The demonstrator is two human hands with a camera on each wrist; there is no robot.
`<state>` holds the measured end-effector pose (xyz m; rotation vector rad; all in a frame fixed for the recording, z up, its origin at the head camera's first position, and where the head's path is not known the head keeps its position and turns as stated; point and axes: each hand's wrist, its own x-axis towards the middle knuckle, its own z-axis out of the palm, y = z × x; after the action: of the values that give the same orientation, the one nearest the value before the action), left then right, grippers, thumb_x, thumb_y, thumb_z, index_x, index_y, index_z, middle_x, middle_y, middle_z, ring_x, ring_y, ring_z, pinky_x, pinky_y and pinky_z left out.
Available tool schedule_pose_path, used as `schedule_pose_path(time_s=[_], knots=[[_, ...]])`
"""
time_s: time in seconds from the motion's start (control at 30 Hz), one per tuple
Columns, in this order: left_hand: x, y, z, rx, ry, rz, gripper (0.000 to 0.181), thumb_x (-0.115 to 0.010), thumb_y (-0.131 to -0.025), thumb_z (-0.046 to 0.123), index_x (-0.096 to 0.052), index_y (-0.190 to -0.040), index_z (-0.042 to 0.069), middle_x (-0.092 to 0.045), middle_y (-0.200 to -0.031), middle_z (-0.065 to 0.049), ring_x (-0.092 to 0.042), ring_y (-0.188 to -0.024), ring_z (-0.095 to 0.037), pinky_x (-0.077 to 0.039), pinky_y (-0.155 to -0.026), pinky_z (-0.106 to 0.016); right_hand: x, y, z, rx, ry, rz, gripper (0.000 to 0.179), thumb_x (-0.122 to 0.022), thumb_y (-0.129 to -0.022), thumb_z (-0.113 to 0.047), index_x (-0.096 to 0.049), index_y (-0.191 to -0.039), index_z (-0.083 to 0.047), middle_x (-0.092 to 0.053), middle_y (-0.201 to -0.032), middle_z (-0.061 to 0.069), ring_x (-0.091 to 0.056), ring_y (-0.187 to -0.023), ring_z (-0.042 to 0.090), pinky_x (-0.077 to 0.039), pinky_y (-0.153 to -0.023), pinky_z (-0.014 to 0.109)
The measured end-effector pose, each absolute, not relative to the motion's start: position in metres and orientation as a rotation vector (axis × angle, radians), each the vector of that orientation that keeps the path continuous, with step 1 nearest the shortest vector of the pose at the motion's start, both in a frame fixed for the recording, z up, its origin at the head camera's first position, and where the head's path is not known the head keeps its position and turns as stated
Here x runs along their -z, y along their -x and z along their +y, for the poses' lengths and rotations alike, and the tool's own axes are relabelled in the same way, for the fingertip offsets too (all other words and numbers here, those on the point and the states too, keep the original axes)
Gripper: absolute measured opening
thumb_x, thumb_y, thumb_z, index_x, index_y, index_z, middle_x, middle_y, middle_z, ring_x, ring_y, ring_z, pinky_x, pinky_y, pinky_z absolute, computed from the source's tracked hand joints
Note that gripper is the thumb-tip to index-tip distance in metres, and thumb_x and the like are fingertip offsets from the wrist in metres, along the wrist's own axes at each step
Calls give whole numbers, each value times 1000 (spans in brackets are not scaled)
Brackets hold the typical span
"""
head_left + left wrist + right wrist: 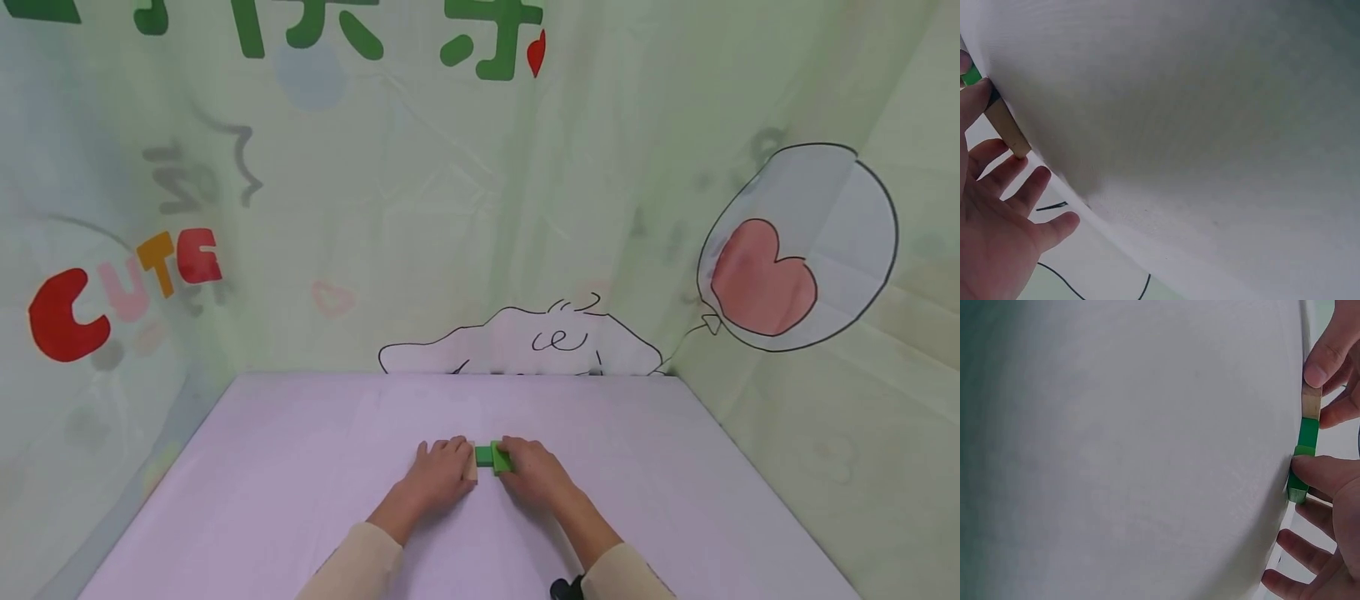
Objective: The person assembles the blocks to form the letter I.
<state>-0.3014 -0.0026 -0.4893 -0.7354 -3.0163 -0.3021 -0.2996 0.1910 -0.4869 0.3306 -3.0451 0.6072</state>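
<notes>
So the person's left hand (441,472) has a pale wooden block (472,471) pinched between thumb and fingers; the right hand (536,472) pinches a bright green block (497,460) the same way, its other fingers kinda splayed out in the right wrist view; a darker green block (483,457) sits right between the two hands, touching the wooden one on the left hand's side and the bright green one on the right hand's side, so it's basically one short row; all this is on a pinkish table (300,458) under both hands; there's also some dark object (564,588) beside the right sleeve (622,573), can't tell what.
</notes>
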Motion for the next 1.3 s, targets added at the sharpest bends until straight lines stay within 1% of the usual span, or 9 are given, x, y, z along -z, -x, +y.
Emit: schedule_pose_path(time_s=[0.17, 0.3, 0.47, 0.57, 0.9, 1.13, 1.3], knots=[[495, 302, -4, 265, 756, -2985, 51, -68, -99, 36, -55, -140, 9, -58, -141, -8, -57, -125, -30, -44, -103, -57, 490, 299, 191, -615, -345, -3042, 46, -77, -92, -15, -65, -136, -5, -66, -139, 14, -63, -122, 31, -52, -103, 49], [499, 301, -6, 260, 762, -2977, 51, -68, -98, 38, -54, -139, 9, -58, -140, -7, -57, -124, -30, -44, -103, -56, 491, 299, 191, -605, -354, -3040, 46, -77, -92, -16, -65, -136, -5, -66, -138, 14, -63, -121, 30, -53, -103, 49], [503, 300, -8, 266, 768, -2970, 55, -67, -99, 39, -53, -142, 9, -57, -143, -8, -56, -126, -30, -43, -105, -57, 492, 300, 191, -602, -345, -3044, 47, -77, -92, -16, -65, -136, -5, -66, -139, 14, -63, -122, 30, -52, -104, 49], [505, 300, -10, 268, 767, -2980, 56, -64, -100, 39, -51, -145, 8, -55, -145, -9, -54, -129, -30, -42, -108, -58, 493, 300, 190, -607, -348, -3047, 47, -77, -92, -16, -65, -136, -6, -66, -139, 14, -63, -122, 30, -52, -104, 49], [505, 297, -16, 338, 783, -2983, 58, -61, -102, 40, -49, -148, 8, -52, -150, -10, -51, -137, -32, -36, -115, -64, 497, 301, 189, -595, -324, -3057, 48, -77, -93, -18, -64, -138, -7, -65, -141, 13, -62, -126, 31, -51, -106, 50], [498, 290, -15, 359, 865, -2947, 53, -64, -99, 42, -53, -141, 12, -53, -149, -9, -51, -137, -30, -36, -115, -63, 489, 299, 191, -598, -319, -3054, 48, -76, -94, -17, -63, -139, -7, -64, -142, 13, -61, -128, 32, -50, -107, 51], [493, 282, -8, 352, 918, -2939, 56, -65, -99, 43, -53, -143, 11, -52, -151, -9, -51, -138, -29, -36, -115, -62, 488, 298, 192, -603, -320, -3051, 49, -75, -94, -17, -62, -140, -6, -63, -144, 14, -59, -131, 35, -49, -108, 51]])
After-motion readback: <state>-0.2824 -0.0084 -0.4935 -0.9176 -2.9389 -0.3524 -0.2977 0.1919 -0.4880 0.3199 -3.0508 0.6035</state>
